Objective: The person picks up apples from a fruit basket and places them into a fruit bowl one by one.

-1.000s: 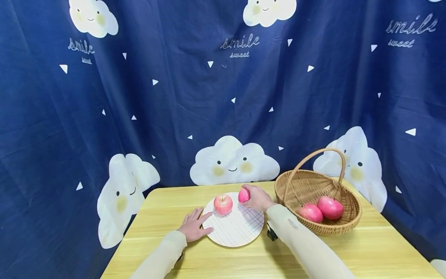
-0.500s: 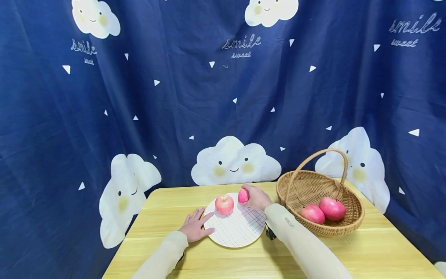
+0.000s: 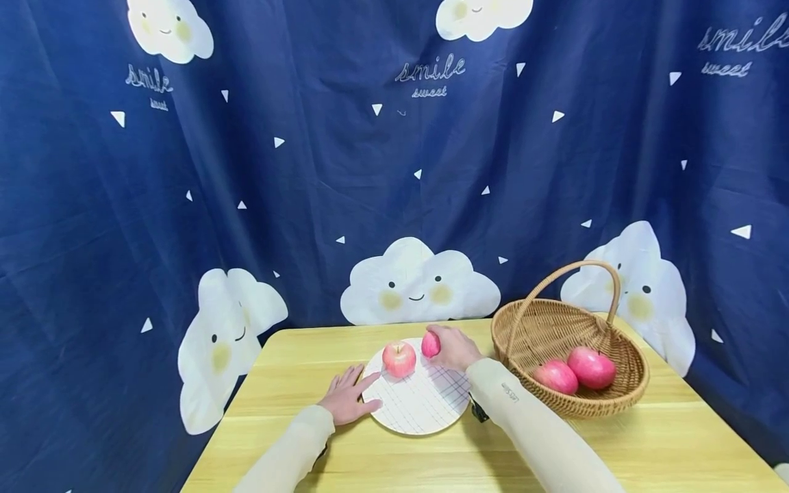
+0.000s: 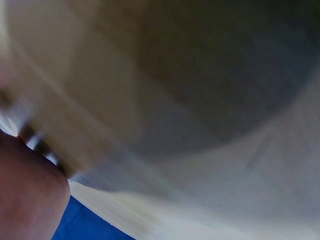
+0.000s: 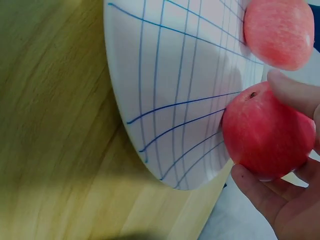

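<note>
My right hand (image 3: 455, 348) grips a deep red apple (image 5: 267, 132) at the far right part of a round white plate (image 5: 165, 65) with blue grid lines. In the right wrist view its thumb and fingers curl round the fruit, which sits at the plate's surface. A paler red apple (image 3: 399, 359) stands on the plate to the left, a small gap away. My left hand (image 3: 346, 399) lies at the plate's left side with fingers spread and straight, its thumb and forefinger at the rim. The left wrist view is blurred and dark, showing part of that hand (image 4: 30, 187).
A wicker basket (image 3: 542, 325) with a tall handle stands on the right of the wooden table (image 3: 296, 370), holding two pink-red apples (image 3: 592, 368). Behind the table hangs a dark blue curtain (image 3: 308, 192) with clouds and white triangles.
The whole head view has shifted slightly. Both hands, the gripped apple and the other apple keep their places relative to the plate.
</note>
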### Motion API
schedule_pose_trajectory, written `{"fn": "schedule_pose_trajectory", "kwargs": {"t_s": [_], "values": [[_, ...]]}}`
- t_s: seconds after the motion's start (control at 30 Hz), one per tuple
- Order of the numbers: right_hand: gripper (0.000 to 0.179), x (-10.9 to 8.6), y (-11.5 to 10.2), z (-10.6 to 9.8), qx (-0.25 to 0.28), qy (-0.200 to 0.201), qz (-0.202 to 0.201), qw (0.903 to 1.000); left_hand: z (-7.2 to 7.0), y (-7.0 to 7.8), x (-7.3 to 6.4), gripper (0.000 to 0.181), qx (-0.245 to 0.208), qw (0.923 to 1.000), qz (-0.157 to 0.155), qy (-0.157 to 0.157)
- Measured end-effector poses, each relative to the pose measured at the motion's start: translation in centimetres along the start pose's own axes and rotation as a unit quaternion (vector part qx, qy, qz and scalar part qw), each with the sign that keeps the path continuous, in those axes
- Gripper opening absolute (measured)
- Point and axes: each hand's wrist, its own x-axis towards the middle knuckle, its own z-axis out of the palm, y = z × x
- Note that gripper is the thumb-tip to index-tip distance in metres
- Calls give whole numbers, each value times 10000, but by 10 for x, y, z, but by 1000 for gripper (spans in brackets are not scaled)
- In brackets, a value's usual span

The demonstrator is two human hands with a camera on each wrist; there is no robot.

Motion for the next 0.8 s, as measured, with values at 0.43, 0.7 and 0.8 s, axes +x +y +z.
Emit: {"fn": "schedule_pose_trajectory", "kwargs": {"t_s": [0.43, 0.7, 0.8], "values": [[45, -5, -10, -6, -239, -107, -237, 9994, -10, 9, -4, 72, 14, 10000, 25, -82], [60, -8, -7, -6, -91, -197, -133, 9997, -16, 15, -8, 69, -14, 9999, 15, -107], [65, -8, -5, -5, -62, -213, -158, 9996, -15, 14, -7, 68, -91, 9999, 50, -62]]}}
